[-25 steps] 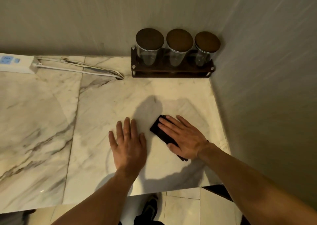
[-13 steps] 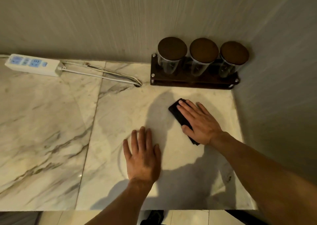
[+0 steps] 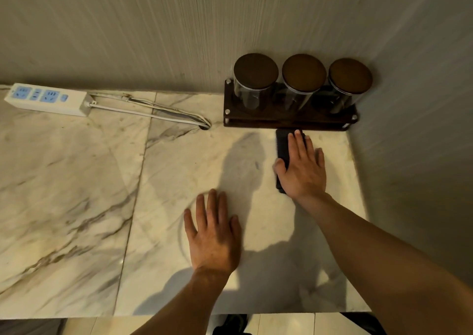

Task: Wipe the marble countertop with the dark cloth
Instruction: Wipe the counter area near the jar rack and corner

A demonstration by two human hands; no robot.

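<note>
Two bare hands lie on one marble countertop [image 3: 76,181], which fills the lower part of the view. The right hand [image 3: 302,171] lies flat, palm down, fingers extended and close together, pressing on the one dark cloth [image 3: 282,145]; it does not clench the cloth. The cloth is a folded dark strip at about 1 o'clock from the middle of the view, its far end just beside the front edge of a dark wooden rack [image 3: 289,119]; whether they touch cannot be told. The left hand [image 3: 213,235] rests flat and released at about 6 o'clock, fingers spread a little, holding nothing, well apart from the cloth.

The rack stands in the corner at 1 o'clock, against the wall, and holds three glass jars [image 3: 303,84] in a row, each with a round brown lid. At 10 o'clock lies one white power strip [image 3: 48,99] with blue sockets; its white cord [image 3: 153,112] runs rightwards to a hole in the countertop, just left of the rack.
</note>
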